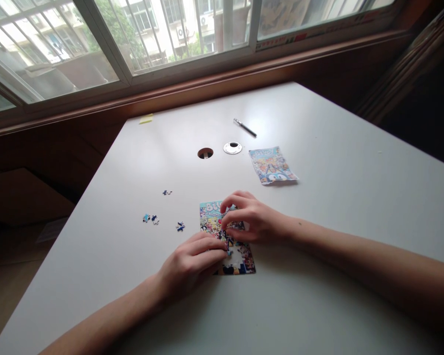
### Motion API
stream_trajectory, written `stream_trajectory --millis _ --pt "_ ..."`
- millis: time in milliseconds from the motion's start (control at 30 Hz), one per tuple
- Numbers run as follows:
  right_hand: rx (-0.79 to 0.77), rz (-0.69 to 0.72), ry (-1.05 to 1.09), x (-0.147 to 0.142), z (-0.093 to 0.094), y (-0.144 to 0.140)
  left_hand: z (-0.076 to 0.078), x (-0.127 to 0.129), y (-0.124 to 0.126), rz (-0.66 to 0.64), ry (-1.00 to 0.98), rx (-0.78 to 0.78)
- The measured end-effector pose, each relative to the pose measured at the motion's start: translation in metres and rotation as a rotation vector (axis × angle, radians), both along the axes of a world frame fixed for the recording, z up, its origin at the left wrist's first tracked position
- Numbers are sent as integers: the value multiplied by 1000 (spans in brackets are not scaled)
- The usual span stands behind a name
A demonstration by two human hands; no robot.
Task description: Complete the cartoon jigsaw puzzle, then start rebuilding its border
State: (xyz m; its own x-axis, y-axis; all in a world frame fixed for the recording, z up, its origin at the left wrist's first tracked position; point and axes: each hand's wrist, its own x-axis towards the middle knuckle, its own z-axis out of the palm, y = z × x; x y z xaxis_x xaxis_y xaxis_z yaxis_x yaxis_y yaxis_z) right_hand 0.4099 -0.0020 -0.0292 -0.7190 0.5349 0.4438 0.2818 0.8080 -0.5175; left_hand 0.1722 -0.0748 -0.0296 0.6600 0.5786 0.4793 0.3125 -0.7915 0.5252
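A small colourful jigsaw puzzle (210, 217) lies flat on the white table (318, 207), partly assembled, with a white gap near its lower middle. My left hand (192, 264) rests on the puzzle's lower left part, fingertips pressing near the gap. My right hand (249, 219) lies over the puzzle's upper right part, fingers curled down onto the pieces. Whether either hand pinches a piece is hidden by the fingers. Several loose blue pieces (151, 218) lie left of the puzzle, one more piece (180, 227) close to it and another piece (166, 192) farther back.
A printed puzzle bag (272, 165) lies behind the puzzle to the right. A pen (244, 127), a round cable hole (205, 153), its silver cap (232, 147) and a yellow note (146, 119) sit farther back. A window runs along the far wall.
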Motion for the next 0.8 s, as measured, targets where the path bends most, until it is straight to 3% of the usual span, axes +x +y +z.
stream_trajectory --millis 533,800 --pt "-8 -4 -66 1 -2 -1 5 1 1 -33 87 -9" --pt "-12 -4 -70 1 -1 -2 10 -6 -1 31 199 127"
